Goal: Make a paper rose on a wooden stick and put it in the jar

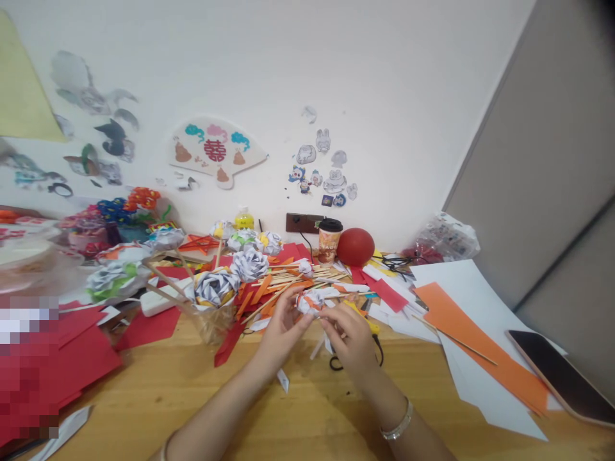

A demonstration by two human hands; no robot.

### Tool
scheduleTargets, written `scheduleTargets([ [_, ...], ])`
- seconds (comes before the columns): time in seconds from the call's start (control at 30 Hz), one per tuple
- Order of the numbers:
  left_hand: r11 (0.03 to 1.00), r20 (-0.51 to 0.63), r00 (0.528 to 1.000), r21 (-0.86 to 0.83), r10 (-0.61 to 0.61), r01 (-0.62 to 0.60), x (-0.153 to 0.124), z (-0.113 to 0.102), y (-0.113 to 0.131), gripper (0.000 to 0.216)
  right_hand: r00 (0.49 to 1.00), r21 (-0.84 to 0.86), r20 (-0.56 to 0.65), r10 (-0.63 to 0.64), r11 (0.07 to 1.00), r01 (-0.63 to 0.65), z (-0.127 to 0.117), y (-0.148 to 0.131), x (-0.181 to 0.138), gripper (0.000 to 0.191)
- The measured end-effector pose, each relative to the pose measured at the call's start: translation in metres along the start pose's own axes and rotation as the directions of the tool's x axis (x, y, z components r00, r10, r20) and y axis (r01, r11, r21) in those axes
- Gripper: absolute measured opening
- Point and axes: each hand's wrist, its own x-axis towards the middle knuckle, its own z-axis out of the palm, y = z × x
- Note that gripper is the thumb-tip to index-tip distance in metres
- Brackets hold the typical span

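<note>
I'm seeing the paper flower [309, 299] sitting dead centre between the hands, left hand [281, 334] gripping its left side, right hand [352, 339] pinching its right, both equally near.

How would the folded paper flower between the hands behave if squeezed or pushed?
Probably very light: the paper flower sits between the fingertips of the left hand and right hand. Likely crushable, since it is thin folded paper. Its rounded shape might roll a little on the wooden table.
</note>
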Motion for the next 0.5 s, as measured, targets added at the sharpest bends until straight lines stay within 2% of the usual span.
scheduleTargets([
  [0.1,1.0,-0.004,1.0,0.013,0.023,-0.023,0.0022,0.0003,-0.0024,0.049,1.0,-0.005,-0.016,-0.002,1.0,0.002,0.0015,-0.0009,-0.0006,0.015],
  [0.27,0.996,-0.045,0.998,0.071,-0.046,0.049,0.0017,0.0017,-0.0016,0.052,1.0,0.016,-0.016,0.011,1.0,-0.011,0.0017,-0.001,-0.0002,0.013],
  [0.5,0.994,-0.059,0.994,0.05,-0.093,0.096,-0.0001,0.0012,-0.0044,0.056,1.0,0.056,-0.018,-0.001,0.998,0.002,0.0015,-0.0001,0.0011,0.011],
])
